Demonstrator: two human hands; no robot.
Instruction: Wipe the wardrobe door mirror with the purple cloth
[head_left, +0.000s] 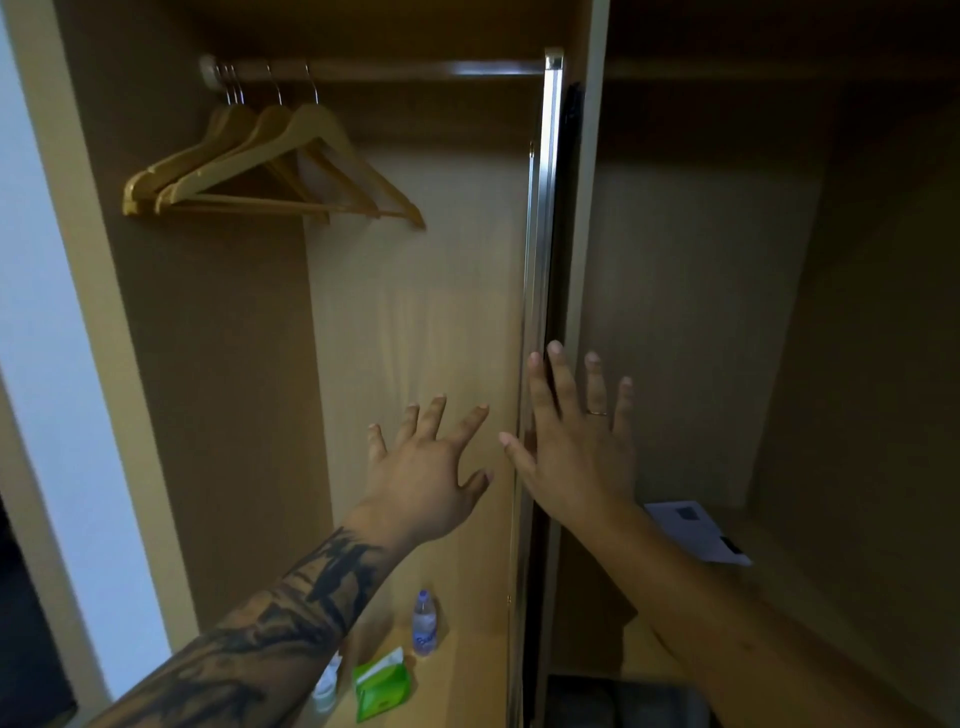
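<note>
Head view shows your right hand (576, 457) raised with its fingers (563, 387) straight and spread apart, laid against the metal edge of the sliding wardrobe door (540, 234), the thumb pointing left across that edge; a ring (596, 413) sits on one finger. Whether the mirror is on this door's hidden face you cannot tell, since only its thin edge faces you, and the purple cloth is not visible. Just left of those fingers, your left hand (426, 478) hovers with its fingers (470, 423) fanned apart and holding nothing, close to the door edge but not clearly touching it. Below the left fingers, on the wardrobe shelf (467, 675), stand a small water bottle (424, 623) and a green packet (382, 686) beside it. Above and well left of both hands, wooden hangers (270, 166) hang from the rail (389, 70). Right of your right fingers, a white paper (698, 530) lies on the shelf of the neighbouring compartment.
</note>
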